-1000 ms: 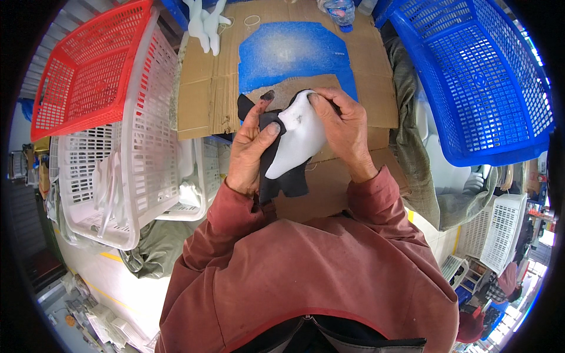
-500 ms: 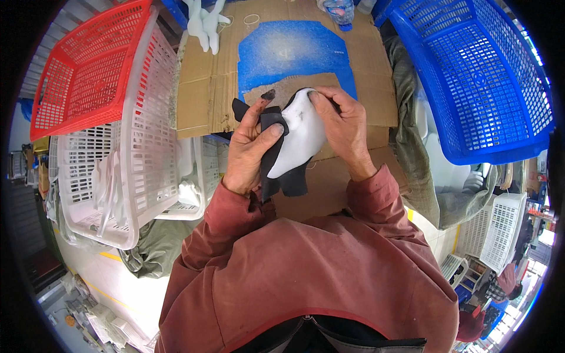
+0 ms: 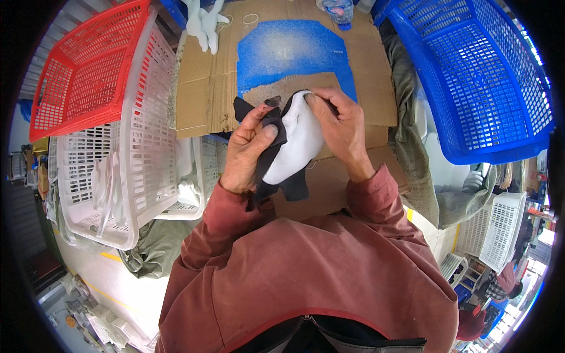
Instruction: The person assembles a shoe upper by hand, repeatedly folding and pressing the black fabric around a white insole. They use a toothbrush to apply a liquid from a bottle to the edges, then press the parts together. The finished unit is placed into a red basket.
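Note:
Between my hands is a smooth white moulded piece, tapered to a rounded tip at its lower left, with a small dark mark near its top. My right hand grips its upper right edge, the thumb on the face and the fingers mostly hidden behind. My left hand is closed on a limp black sheet, its thumb pressing a fold against the left side of the white piece. Parts of the black sheet show behind and below the piece. Black smudges cover my left index fingertip.
Below my hands lies flattened cardboard with a dusty blue panel. White hand-shaped pieces and a clear plastic bottle rest at its far edge. Red and white baskets stand left, a blue basket right.
The white piece has shifted slightly left, its lower tip a little further left and down. My left hand and the black sheet have moved slightly with it; my right hand keeps its grip.

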A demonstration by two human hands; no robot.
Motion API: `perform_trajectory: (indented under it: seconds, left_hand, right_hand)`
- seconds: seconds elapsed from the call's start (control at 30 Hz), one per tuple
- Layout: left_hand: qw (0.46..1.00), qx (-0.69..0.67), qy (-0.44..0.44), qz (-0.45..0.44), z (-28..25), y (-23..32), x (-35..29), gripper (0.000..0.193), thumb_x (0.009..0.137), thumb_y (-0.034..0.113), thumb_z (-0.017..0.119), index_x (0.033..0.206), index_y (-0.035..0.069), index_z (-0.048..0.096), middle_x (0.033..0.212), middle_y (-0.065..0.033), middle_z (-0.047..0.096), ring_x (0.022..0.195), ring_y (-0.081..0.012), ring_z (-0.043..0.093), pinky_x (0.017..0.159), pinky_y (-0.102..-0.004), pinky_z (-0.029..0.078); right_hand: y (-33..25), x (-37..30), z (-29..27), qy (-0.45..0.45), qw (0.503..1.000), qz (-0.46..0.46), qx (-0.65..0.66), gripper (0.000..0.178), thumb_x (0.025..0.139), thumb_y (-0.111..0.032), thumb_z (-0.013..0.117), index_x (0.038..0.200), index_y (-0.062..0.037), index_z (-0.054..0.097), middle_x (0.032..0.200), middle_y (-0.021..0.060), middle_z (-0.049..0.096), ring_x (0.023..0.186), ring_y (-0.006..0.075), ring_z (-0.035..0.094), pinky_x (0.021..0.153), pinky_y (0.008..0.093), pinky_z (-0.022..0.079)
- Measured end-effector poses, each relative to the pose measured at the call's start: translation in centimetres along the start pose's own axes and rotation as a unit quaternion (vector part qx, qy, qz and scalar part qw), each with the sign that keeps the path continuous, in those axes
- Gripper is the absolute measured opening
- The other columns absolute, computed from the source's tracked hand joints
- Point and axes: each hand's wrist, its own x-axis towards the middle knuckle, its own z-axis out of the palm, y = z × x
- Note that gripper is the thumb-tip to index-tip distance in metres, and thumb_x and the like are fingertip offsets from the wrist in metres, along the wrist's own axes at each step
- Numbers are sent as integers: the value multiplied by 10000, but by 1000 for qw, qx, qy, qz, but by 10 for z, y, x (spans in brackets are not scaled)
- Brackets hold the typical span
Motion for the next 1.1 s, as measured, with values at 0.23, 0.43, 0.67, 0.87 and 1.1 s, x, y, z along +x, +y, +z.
perform_trajectory:
  seconds: [0.23, 0.43, 0.67, 0.87, 1.1]
  left_hand:
    - [938, 344, -14, 25, 10, 22, -9, 1002, 785, 213, 837, 1564, -10, 248, 1318, -139, 575, 1216, -226, 548, 1045, -338, 426]
    - [987, 138, 85, 9, 11, 14, 4, 556, 898, 103, 759, 1401, -6, 548, 1240, -68, 653, 1101, -129, 600, 1002, -281, 456]
    - [982, 126, 132, 50, 6, 3, 16, 468, 937, 102, 716, 1373, -5, 580, 1247, -81, 660, 1109, -132, 602, 991, -280, 467]
    - [937, 251, 151, 190, 19, 7, 27, 417, 961, 61, 667, 1367, 6, 590, 1243, -75, 668, 1087, -119, 600, 980, -272, 468]
    - [968, 141, 165, 123, 30, -4, 32, 366, 945, 28, 676, 1304, -16, 619, 1196, -65, 666, 1069, -116, 598, 966, -261, 467]
  right_hand:
    - [-3, 8, -4, 24, 982, -128, -134, 127, 909, -44, 713, 1011, 26, 682, 870, 53, 662, 767, 102, 584, 684, 247, 475]
    - [-7, 15, -4, -7, 994, -84, -72, 139, 924, -69, 705, 1031, 20, 689, 870, 48, 660, 772, 103, 585, 685, 248, 474]
    - [4, 30, -8, 11, 995, -94, -44, 192, 940, -123, 679, 1091, -7, 704, 1006, 129, 705, 858, 213, 676, 731, 321, 530]
    - [-20, 11, -6, -33, 990, -100, -97, 241, 928, -121, 687, 1137, 0, 671, 1065, 155, 681, 925, 229, 670, 747, 345, 546]
    - [-27, 2, 14, -43, 999, 31, -15, 317, 874, -172, 760, 1110, 8, 648, 1014, 150, 700, 857, 230, 704, 752, 339, 561]
